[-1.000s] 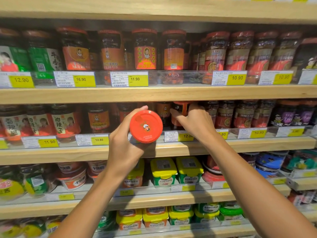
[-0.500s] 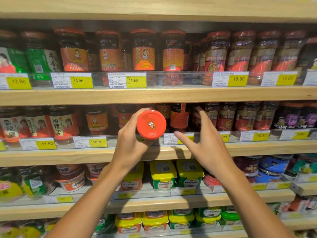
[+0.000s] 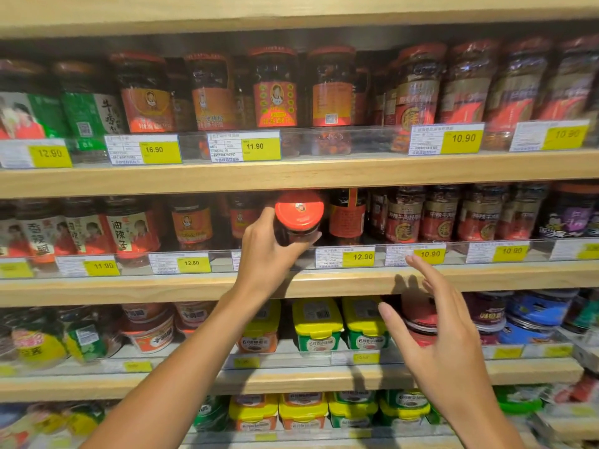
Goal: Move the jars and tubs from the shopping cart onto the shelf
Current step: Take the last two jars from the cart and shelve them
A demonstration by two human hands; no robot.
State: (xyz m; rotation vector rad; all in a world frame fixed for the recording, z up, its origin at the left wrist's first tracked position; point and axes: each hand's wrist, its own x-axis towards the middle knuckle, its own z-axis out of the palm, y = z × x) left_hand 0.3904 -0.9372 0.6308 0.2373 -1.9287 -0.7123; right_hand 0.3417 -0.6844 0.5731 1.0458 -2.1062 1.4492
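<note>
**Glass jar held at the middle shelf**

The left hand [image 3: 269, 251] grips a red-lidded sauce jar [image 3: 299, 218] by its body, at the front edge of the middle shelf [image 3: 129, 286]. The right hand [image 3: 444, 338] is open and holds nothing. The jar is probably glass, heavy, smooth and breakable; a grip around its body, below the lid, looks safest.

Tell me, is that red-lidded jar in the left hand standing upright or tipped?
Tipped. The jar leans its red lid toward the camera, so the lid's top face shows, while the left hand holds its dark body.
</note>
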